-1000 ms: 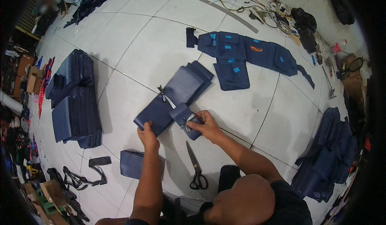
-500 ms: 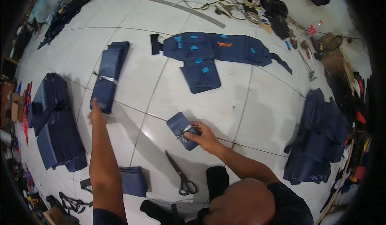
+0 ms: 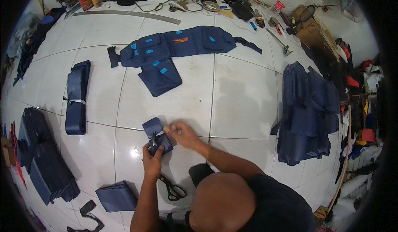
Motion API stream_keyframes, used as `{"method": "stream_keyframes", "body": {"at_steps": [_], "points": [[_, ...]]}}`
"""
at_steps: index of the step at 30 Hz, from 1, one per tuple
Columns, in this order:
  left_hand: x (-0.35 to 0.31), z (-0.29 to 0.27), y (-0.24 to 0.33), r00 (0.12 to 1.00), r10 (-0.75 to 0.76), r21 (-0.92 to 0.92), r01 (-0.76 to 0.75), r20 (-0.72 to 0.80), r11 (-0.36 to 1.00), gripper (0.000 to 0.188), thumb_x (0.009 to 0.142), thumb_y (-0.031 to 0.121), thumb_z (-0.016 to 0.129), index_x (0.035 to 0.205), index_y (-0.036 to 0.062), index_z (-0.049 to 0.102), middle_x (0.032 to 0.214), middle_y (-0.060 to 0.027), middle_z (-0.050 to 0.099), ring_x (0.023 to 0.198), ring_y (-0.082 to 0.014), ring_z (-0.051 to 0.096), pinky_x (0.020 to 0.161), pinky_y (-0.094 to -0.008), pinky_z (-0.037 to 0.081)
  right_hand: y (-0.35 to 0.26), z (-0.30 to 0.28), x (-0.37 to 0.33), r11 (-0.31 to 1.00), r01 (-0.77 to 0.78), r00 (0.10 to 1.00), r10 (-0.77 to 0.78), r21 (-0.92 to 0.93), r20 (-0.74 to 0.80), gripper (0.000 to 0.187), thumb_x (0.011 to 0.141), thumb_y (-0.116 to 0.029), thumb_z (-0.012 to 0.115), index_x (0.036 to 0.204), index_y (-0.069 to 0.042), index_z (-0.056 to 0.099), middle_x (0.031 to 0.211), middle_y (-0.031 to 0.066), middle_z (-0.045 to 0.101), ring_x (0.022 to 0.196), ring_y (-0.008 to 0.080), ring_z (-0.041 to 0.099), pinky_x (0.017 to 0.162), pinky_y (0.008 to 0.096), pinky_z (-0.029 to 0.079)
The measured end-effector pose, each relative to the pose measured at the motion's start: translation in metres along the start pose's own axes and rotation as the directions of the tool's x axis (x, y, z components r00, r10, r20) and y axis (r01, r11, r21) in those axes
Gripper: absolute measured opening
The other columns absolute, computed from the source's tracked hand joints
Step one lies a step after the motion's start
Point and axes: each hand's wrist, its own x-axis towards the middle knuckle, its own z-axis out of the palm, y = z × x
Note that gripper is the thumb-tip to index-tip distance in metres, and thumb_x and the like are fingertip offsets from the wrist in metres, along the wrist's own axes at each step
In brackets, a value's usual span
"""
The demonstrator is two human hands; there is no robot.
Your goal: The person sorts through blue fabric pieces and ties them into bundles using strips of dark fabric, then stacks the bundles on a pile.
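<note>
A small folded navy fabric bundle point(image 3: 151, 126), tied around its middle with a silvery strip, is tilted in my left hand point(image 3: 152, 162), thumb on its near edge. At its right edge, by the strip, my right hand point(image 3: 184, 135) has bent, closed fingers; what they pinch is too small to make out. Black-handled scissors point(image 3: 175, 193) lie just below, partly covered by my left forearm. A longer navy bundle point(image 3: 76, 82), also tied with a silvery strip, rests on the floor to the left. Farther out, a flat navy fabric piece point(image 3: 188, 45) with blue tabs is spread on the tiles.
Navy fabric stacks stand at the left point(image 3: 49, 170) and right point(image 3: 304, 116). A folded navy piece point(image 3: 118, 196) lies near my left forearm, beside a black strap point(image 3: 89, 209). A long metal ruler point(image 3: 128, 14), a bottle point(image 3: 278, 4) and clutter line the far edge.
My left hand has left the longer bundle and come to the small one. My right hand has shifted from the knot to the bundle's right edge. The whole view has turned.
</note>
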Motion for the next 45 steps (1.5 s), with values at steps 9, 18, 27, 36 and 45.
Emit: {"method": "stream_keyframes", "body": {"at_steps": [9,18,27,36,45], "points": [[-0.003,0.008,0.005,0.998,0.066,0.197,-0.06,-0.024,0.979,0.054,0.091,0.013,0.068,0.133,-0.0052,0.039,0.115,-0.0161,0.06,0.104,-0.0202,0.058,0.093,-0.0322,0.046,-0.019,-0.258,0.15,0.732,0.036,0.642,-0.538,-0.68,-0.546,0.028,0.092,-0.02,0.068,0.118,-0.011,0.066,0.115,0.0104,0.066,0.099,0.029,0.065,0.086,0.0392,0.052],[-0.007,0.012,0.014,0.998,0.049,0.275,-0.034,-0.05,0.961,0.058,0.091,0.014,0.067,0.136,-0.0073,0.037,0.122,-0.0168,0.056,0.111,-0.0222,0.055,0.098,-0.034,0.044,-0.047,-0.289,0.204,0.525,0.126,0.794,-0.562,-0.842,-0.231,0.037,0.085,-0.028,0.074,0.119,-0.015,0.068,0.118,0.0069,0.064,0.117,0.0273,0.058,0.095,0.0427,0.05],[-0.005,0.013,0.009,0.997,0.078,0.197,-0.071,-0.028,0.978,0.05,0.089,0.009,0.065,0.13,-0.0033,0.041,0.118,-0.014,0.054,0.109,-0.0202,0.054,0.097,-0.0333,0.044,-0.054,-0.309,0.257,0.525,0.099,0.944,-0.318,-0.846,-0.087,0.033,0.086,-0.035,0.074,0.103,-0.007,0.072,0.1,0.0176,0.069,0.098,0.0374,0.065,0.084,0.0481,0.051],[-0.006,0.016,0.012,0.994,0.092,0.211,-0.079,-0.052,0.974,0.051,0.088,0.007,0.065,0.13,-0.003,0.039,0.118,-0.0135,0.053,0.108,-0.0203,0.054,0.096,-0.0337,0.046,-0.076,-0.318,0.268,0.721,0.066,0.997,-0.013,-0.69,0.082,0.052,0.081,-0.044,0.079,0.111,-0.002,0.072,0.104,0.0189,0.071,0.099,0.0294,0.066,0.088,0.0399,0.049],[-0.001,0.01,0.006,0.994,0.105,0.24,-0.093,-0.036,0.966,0.052,0.087,0.008,0.066,0.13,-0.0035,0.04,0.119,-0.015,0.053,0.108,-0.021,0.054,0.096,-0.0338,0.045,-0.061,-0.311,0.25,0.773,0.144,0.987,-0.158,-0.618,0.032,0.03,0.096,-0.031,0.064,0.106,-0.004,0.07,0.095,0.0152,0.069,0.09,0.0246,0.063,0.084,0.0394,0.047]]}}
